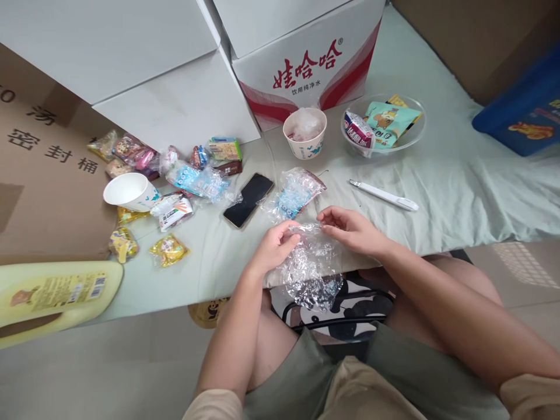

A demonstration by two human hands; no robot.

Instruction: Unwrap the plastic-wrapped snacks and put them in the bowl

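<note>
Both my hands hold a crumpled clear plastic wrapper at the table's front edge, over my lap. My left hand pinches its upper left part with closed fingers. My right hand grips its upper right edge between thumb and fingers. The wrapper hangs down past the edge. Just beyond my hands lies another clear wrapper with blue print, and a black phone lies to its left.
A white pen-like tool lies to the right. A paper cup with wrappers and a clear bowl of snack packs stand at the back. Small snack packets and a tipped cup lie left. White cartons stand behind.
</note>
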